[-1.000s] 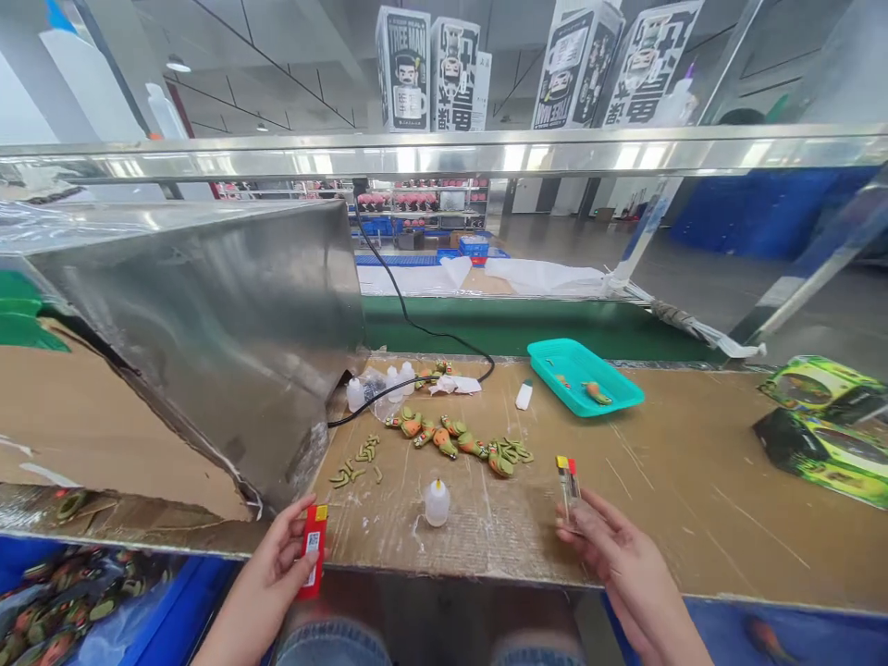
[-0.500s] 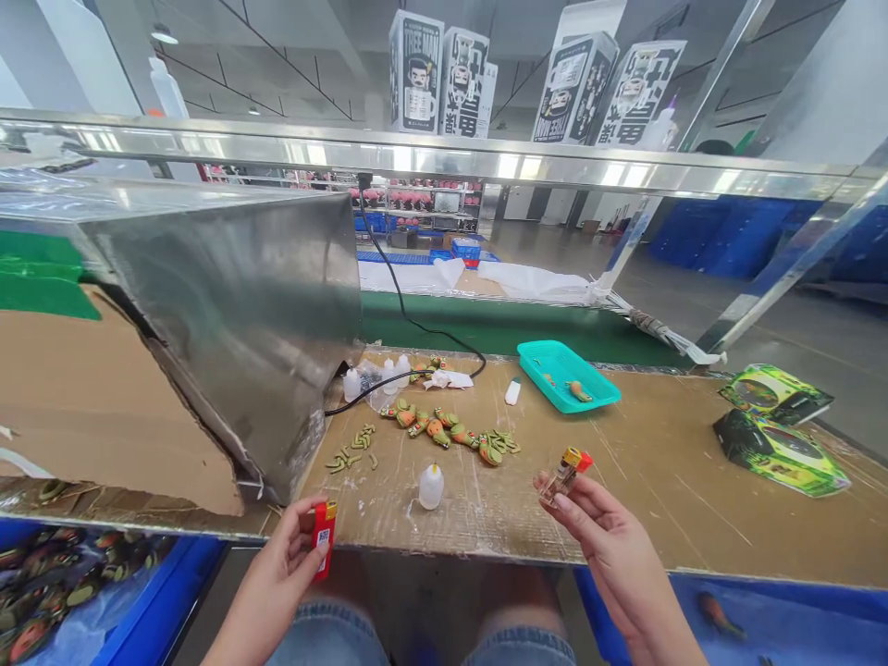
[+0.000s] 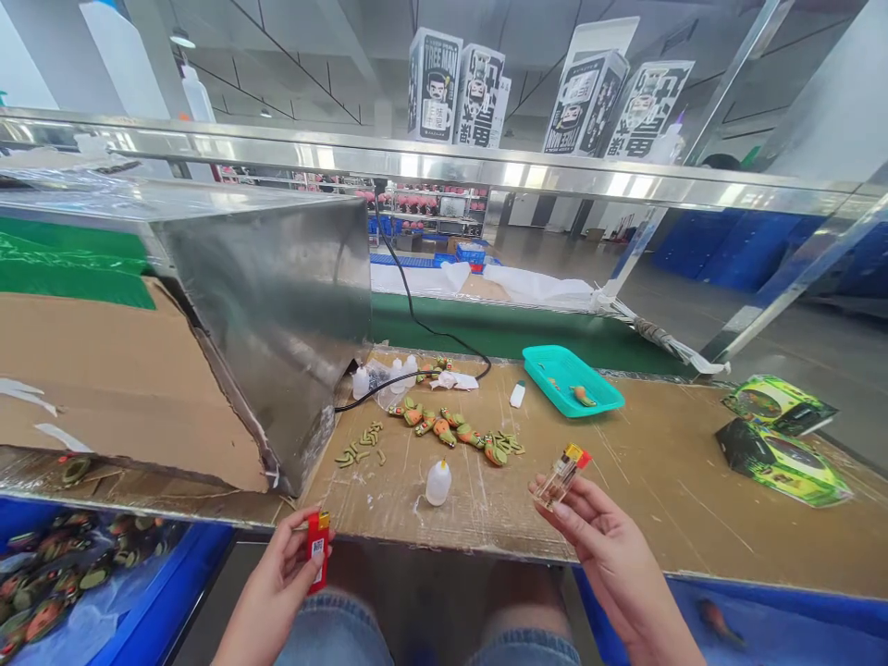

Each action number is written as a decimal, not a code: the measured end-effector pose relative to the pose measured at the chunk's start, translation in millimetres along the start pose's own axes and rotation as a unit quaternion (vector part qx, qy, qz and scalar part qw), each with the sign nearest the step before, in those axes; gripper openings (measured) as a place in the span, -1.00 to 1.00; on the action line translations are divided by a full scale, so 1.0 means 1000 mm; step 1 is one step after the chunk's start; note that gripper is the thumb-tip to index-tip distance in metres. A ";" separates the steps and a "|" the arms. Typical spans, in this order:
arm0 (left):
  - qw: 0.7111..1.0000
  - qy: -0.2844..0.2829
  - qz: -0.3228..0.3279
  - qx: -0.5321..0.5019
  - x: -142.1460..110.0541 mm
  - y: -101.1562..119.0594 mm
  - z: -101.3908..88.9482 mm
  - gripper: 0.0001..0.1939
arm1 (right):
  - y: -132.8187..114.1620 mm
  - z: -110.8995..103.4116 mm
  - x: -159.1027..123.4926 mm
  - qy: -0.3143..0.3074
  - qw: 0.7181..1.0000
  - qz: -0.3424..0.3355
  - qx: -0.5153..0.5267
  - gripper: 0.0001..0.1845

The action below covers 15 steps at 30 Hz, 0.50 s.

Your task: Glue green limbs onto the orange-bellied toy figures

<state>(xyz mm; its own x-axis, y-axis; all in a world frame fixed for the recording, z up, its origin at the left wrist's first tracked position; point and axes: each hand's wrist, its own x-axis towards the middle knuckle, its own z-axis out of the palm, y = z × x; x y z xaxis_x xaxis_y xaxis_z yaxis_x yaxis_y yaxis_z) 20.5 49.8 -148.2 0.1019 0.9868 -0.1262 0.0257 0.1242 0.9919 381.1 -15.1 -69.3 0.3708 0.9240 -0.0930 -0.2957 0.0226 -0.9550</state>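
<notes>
My left hand (image 3: 281,573) is closed around a red lighter (image 3: 317,552) with a white printed label, held just off the table's front edge. In my right hand (image 3: 603,541) is a clear lighter (image 3: 557,478) with a yellow and red top, pinched between thumb and fingers above the cardboard-covered tabletop. Between the hands stands a small white squeeze bottle (image 3: 438,483) with a yellow tip. Behind it lie several green and orange painted figures (image 3: 444,429). Small curved green pieces (image 3: 361,446) are scattered to their left, and more green pieces (image 3: 506,444) lie to their right.
A teal tray (image 3: 597,403) holds a figure at the back. Boxes with green print (image 3: 783,458) lie at right. A large metal box (image 3: 277,305) stands at left. Blue bins (image 3: 201,564) sit below the table edge. A black cable (image 3: 416,319) crosses the back.
The view has shifted slightly, so the scene sits a little further right. Both hands keep hold of their lighters, with little movement.
</notes>
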 end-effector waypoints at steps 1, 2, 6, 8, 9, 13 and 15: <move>1.000 0.002 -0.002 0.001 0.000 -0.002 -0.002 -0.48 | 0.000 0.001 0.000 -0.002 1.000 0.001 -0.001 -0.54; 1.000 0.003 -0.004 0.003 0.000 -0.004 -0.003 -0.47 | 0.000 0.001 -0.001 -0.004 1.000 0.003 -0.002 -0.53; 1.000 -0.020 -0.020 0.011 -0.001 -0.002 -0.008 -0.44 | 0.002 0.002 0.000 -0.009 1.000 0.009 -0.004 -0.53; 0.999 -0.036 -0.019 0.014 -0.001 0.004 -0.010 -0.46 | 0.002 0.002 0.001 -0.008 1.000 0.012 -0.005 -0.52; 0.999 -0.041 -0.016 0.016 -0.001 0.008 -0.012 -0.47 | 0.003 0.002 0.002 -0.008 1.000 0.012 -0.004 -0.51; 0.999 -0.037 -0.006 0.027 0.004 0.016 -0.018 -0.51 | 0.005 0.001 0.003 -0.013 1.000 0.017 0.005 -0.55; 0.999 -0.027 -0.006 0.033 0.007 0.013 -0.019 -0.52 | 0.009 0.001 0.003 -0.018 1.000 0.019 0.014 -0.57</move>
<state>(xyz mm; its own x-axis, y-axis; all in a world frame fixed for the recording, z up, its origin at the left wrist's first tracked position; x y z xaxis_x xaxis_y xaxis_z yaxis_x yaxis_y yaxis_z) 2.8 60.0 -135.4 0.1538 0.9780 -0.1409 0.0923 0.1278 0.9875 378.5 -11.5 -77.5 0.3262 0.9378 -0.1187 -0.3332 -0.0034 -0.9429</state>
